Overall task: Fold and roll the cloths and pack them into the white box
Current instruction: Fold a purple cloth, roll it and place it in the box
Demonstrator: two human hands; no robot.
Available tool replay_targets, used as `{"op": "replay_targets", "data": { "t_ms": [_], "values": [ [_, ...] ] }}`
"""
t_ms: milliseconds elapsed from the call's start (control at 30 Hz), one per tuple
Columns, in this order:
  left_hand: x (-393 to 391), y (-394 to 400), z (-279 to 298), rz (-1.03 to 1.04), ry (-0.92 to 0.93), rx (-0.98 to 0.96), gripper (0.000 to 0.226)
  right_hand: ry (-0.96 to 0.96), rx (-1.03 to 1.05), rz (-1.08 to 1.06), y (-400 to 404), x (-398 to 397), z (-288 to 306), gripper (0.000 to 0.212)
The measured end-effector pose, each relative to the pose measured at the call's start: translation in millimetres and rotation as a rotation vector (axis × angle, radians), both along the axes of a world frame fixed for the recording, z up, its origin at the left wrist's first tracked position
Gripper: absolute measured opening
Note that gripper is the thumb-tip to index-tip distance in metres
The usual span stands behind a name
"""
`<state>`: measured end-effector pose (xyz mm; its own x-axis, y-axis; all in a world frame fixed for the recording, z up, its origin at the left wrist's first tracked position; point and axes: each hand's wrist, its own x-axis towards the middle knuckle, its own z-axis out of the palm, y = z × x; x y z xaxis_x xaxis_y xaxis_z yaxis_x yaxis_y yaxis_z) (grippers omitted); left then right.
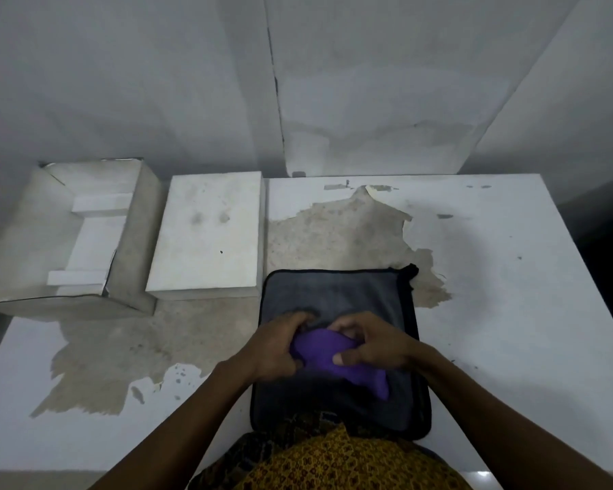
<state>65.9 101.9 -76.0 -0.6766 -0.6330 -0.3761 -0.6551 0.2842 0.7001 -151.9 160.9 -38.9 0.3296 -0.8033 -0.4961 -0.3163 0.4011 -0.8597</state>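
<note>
Step in hand, as judged: rolling purple cloth (337, 358), lying bunched on grey cloth (337, 298) spread flat at near table edge. Left hand (280, 348) curled round left end of purple cloth; right hand (372, 348) pinching right end, thumb on top, fingers curled over far side. A loose tail trailing off toward near right corner of grey cloth. Open white box (68, 235) well to far left of grey cloth, lid (206, 231) between, just beside grey cloth's far left corner. Box interior showing only white inserts; no cloth packed.

To do well: tuck trailing tail in first, keep both ends level, roll tight with even pressure. Risk: lopsided roll loosening on transfer to box.
</note>
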Motion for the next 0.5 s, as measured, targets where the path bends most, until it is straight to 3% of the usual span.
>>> {"op": "replay_targets", "data": {
  "t_ms": [100,167,367,500],
  "values": [
    [-6.1,1.6,8.8,0.007,0.074,-0.062,0.108,-0.202,0.068,-0.09,-8.3,4.4,16.4,0.036],
    [-9.8,2.8,15.8,0.058,0.168,-0.067,0.11,-0.29,0.106,-0.133,-13.4,8.0,24.6,0.038],
    [-14.3,-0.7,44.9,0.349,0.476,-0.106,0.061,-0.564,0.216,-0.211,-24.9,12.1,44.1,0.054],
    [-14.8,-11.3,70.5,0.536,0.668,0.079,0.038,-0.678,0.239,-0.127,-32.6,5.4,59.6,0.078]
  ]
}}
